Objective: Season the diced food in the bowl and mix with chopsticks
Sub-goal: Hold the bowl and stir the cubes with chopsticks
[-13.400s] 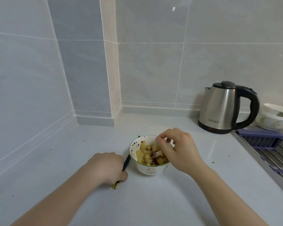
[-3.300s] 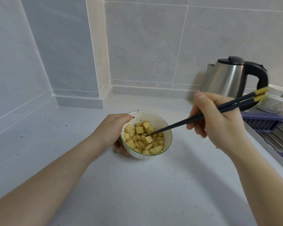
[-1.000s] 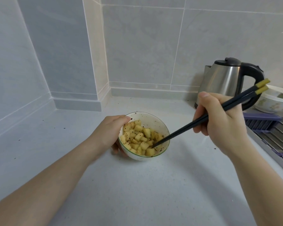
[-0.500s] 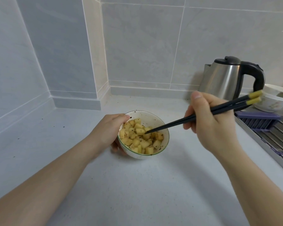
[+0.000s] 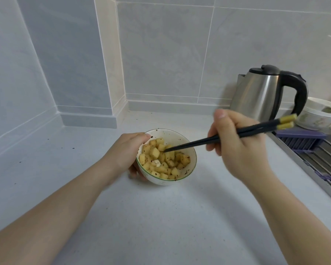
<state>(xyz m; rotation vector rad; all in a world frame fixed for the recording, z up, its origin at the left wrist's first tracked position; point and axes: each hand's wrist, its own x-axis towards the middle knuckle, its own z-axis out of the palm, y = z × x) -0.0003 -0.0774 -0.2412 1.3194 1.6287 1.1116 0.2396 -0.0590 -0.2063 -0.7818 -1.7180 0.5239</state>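
- The bowl (image 5: 187, 150) is steadied on the tabletop (image 5: 161, 217) by the left hand (image 5: 125, 152), fingers curled round its side.
- The chopsticks (image 5: 227, 135) are pinched by the right hand (image 5: 237, 148) fingers, tips reaching the diced food (image 5: 163, 161) for mixing.

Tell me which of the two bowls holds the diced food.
The bowl on the counter, gripped by the left hand, holds the seasoned cubes. The other bowl, beside the kettle, shows no food.
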